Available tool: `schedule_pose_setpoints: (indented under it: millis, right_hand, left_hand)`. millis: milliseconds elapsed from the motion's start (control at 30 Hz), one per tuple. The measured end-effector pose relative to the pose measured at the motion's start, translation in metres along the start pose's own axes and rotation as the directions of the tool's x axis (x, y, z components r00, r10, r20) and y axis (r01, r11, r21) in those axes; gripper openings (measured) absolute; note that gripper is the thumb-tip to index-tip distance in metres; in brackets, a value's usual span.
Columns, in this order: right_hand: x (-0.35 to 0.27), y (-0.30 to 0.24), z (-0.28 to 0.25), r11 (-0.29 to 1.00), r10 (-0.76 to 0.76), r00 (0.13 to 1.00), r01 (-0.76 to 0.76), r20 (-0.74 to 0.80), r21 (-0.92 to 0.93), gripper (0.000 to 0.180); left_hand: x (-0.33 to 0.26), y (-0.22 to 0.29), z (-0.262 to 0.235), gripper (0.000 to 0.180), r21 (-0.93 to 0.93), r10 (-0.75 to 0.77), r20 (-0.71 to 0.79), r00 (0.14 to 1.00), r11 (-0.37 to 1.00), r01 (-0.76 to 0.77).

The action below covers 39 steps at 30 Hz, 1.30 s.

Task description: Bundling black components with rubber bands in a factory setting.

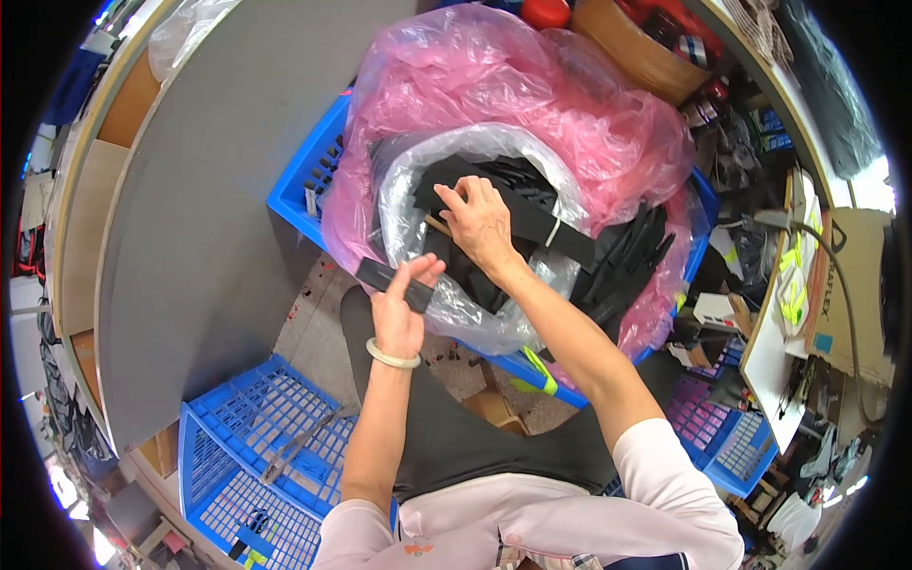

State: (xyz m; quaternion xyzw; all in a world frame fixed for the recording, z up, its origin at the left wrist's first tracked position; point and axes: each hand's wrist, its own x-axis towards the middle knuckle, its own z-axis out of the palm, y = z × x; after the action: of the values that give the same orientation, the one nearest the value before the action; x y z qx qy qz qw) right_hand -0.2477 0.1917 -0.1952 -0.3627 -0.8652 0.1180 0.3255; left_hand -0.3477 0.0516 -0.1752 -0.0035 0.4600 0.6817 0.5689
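My left hand is closed on a short, flat black strip, pinned by the thumb; its fingers point up and to the right. A pale bangle circles that wrist. My right hand hovers over a clear plastic bag packed with black strips. Its fingers are curled toward the thumb, and what they pinch, if anything, is too small to make out. Beneath it lies a wide black band with a white tie around it. More black strips lie in a heap to the right.
A pink plastic liner surrounds the bag inside a blue crate. To the left is a grey tabletop. Blue baskets stand at lower left and lower right. A cardboard box and a hose are far right.
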Motion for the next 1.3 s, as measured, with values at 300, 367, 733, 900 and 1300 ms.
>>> schedule_pose_setpoints:
  millis: [300, 367, 733, 900, 1300]
  right_hand:
    - [0.014, 0.025, 0.023, 0.98, -0.18, 0.984, 0.179, 0.003, 0.084, 0.018]
    - [0.019, 0.024, 0.008, 0.975, -0.128, 0.992, 0.129, -0.016, 0.182, 0.015]
    - [0.006, 0.053, -0.101, -0.096, 0.374, 0.849, -0.364, 0.373, 0.926, 0.016]
    - [0.065, 0.021, -0.178, -0.112, 0.244, 0.969, 0.058, -0.029, 0.992, 0.016]
    - [-0.077, -0.01, -0.264, 0.379, 0.626, 0.726, -0.602, 0.285, 0.703, 0.009]
  left_hand:
    - [0.011, -0.022, -0.004, 0.031, 0.035, -0.026, 0.006, 1.0, 0.999, 0.026]
    - [0.017, -0.03, 0.002, 0.031, 0.004, -0.03, 0.064, 0.998, 1.0, 0.03]
    - [0.077, -0.135, 0.114, 0.02, -0.232, -0.279, 0.239, 0.93, 0.914, 0.334]
    - [0.092, -0.162, 0.12, 0.024, 0.048, -0.155, 0.269, 0.95, 0.988, 0.148]
    - [0.044, -0.097, 0.09, 0.029, 0.081, -0.158, 0.272, 0.949, 0.987, 0.141]
